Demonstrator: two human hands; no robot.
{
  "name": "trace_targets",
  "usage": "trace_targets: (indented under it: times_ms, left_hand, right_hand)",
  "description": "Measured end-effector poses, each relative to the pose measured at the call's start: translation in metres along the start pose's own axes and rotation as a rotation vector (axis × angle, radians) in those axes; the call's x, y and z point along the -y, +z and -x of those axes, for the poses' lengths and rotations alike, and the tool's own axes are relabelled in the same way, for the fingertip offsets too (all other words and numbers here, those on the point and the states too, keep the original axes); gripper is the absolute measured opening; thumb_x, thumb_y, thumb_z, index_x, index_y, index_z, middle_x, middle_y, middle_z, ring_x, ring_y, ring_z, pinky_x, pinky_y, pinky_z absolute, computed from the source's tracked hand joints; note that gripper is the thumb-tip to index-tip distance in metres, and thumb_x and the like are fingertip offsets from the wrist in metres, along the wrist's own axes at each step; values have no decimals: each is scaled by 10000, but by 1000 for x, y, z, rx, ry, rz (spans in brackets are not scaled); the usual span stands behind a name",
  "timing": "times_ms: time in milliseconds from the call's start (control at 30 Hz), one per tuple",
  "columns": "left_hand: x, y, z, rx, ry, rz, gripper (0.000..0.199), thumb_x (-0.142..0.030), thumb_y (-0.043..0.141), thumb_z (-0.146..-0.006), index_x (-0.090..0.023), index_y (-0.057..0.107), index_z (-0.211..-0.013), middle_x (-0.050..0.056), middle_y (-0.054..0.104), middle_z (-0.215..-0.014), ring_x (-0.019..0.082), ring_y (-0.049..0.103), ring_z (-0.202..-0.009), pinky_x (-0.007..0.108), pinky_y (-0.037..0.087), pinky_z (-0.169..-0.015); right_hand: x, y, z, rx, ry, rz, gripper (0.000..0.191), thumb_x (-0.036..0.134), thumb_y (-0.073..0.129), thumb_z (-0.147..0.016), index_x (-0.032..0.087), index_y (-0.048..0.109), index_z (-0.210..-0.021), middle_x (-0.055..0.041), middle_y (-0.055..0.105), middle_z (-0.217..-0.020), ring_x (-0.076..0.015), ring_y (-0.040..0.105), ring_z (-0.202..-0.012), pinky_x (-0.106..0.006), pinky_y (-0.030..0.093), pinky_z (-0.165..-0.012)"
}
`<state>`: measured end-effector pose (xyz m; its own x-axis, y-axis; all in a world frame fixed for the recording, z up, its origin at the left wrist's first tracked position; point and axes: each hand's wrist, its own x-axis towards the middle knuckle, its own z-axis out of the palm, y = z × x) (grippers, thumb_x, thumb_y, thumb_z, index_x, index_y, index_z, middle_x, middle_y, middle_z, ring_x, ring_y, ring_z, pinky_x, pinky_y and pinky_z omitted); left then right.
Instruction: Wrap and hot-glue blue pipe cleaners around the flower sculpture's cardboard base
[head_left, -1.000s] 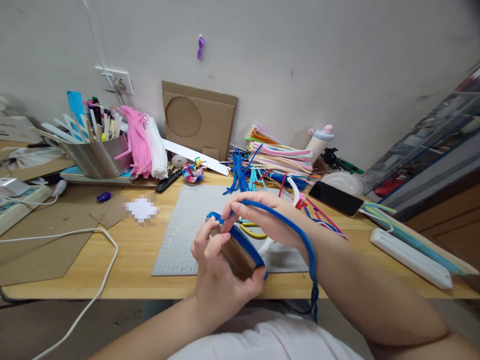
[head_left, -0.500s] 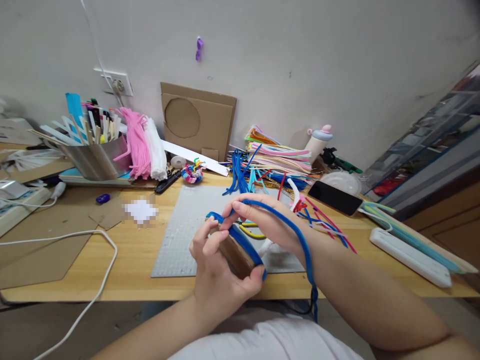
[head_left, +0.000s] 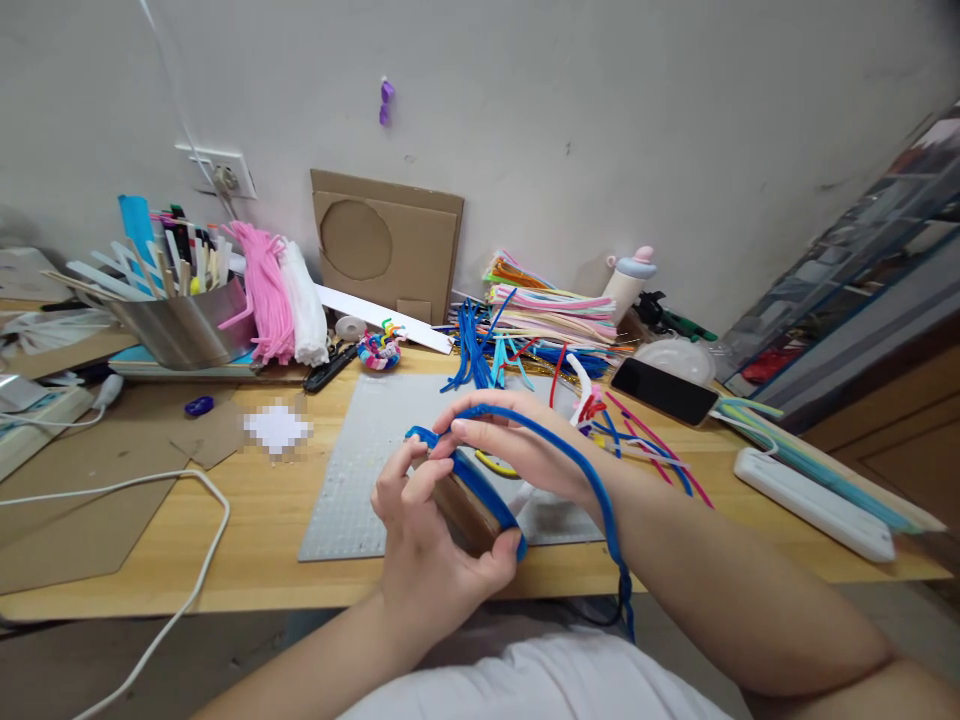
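My left hand grips a brown piece that looks like cardboard, held tilted above the front of the desk. Fuzzy blue pipe cleaner runs along its rim, with my left thumb pressing at the near end and the fingers at the far end. At the far end of the rim, my right hand is closed on the blue strand. From those fingers the loose length arches over my right wrist and hangs past the desk edge, twisted lower down. The underside of the brown piece is hidden.
Beneath my hands lies a grey cutting mat with yellow-handled pliers or scissors, partly covered. Pipe cleaner bundles lie at the back. A phone and white power strip are on the right; a white cable loops on the left.
The view has shifted slightly. Both hands keep nearly the same hold on the brown piece and blue pipe cleaner; the right fingers have moved only a little along the rim.
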<state>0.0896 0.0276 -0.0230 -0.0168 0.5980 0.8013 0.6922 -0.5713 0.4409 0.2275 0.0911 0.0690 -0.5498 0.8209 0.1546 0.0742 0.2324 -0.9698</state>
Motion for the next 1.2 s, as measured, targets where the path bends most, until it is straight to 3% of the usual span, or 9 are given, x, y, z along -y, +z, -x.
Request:
trace_targets:
  times_ms: [267,433,567,767,900,1200]
  left_hand:
    - [2,0,1,-10,-12,14,732,-372,723,-686,-211,327,-1279,170,381,-1306,339,413,-1274,568,393,-1029]
    - [2,0,1,-8,-10,31,754,-369,738,-677,-224,305,-1277,167,373,-1315,334,407,-1279,571,393,-1034]
    - [2,0,-1,-8,-16,37,765,-361,744,-670,-247,302,-1283,144,395,-1311,326,417,-1281,564,398,-1039]
    - [1,1,-2,-4,0,25,756,-369,742,-666,-249,302,-1270,141,411,-1299,338,443,-1265,571,425,-1011]
    - [0,1,-3,0,-3,13,750,-372,741,-669,-239,305,-1266,158,404,-1317,340,445,-1267,575,426,-1011]
    - [5,-3,-1,15,-24,35,732,-357,737,-708,-239,302,-1284,149,387,-1315,333,417,-1289,580,407,-1046]
  right_hand:
    - [-6,2,-2,60,72,-148,159,209,696,-824,189,625,-964,-36,742,-876,-164,728,-860,-290,578,-831]
    - [-7,2,-2,48,60,-150,134,235,679,-839,183,626,-950,-33,743,-853,-167,731,-841,-296,575,-830]
    - [-1,0,1,28,5,-6,132,252,601,-899,175,637,-1001,-45,761,-878,-177,730,-869,-302,568,-833]
    - [0,-3,4,-59,-201,270,136,257,581,-925,186,696,-945,-27,790,-826,-172,738,-824,-298,555,-837]
    - [-5,-4,3,-50,-237,257,172,254,560,-942,170,707,-973,-51,798,-850,-171,750,-823,-277,563,-792]
    - [-16,2,1,-61,-268,236,167,269,547,-972,173,682,-999,-65,801,-899,-181,747,-870,-320,561,-858]
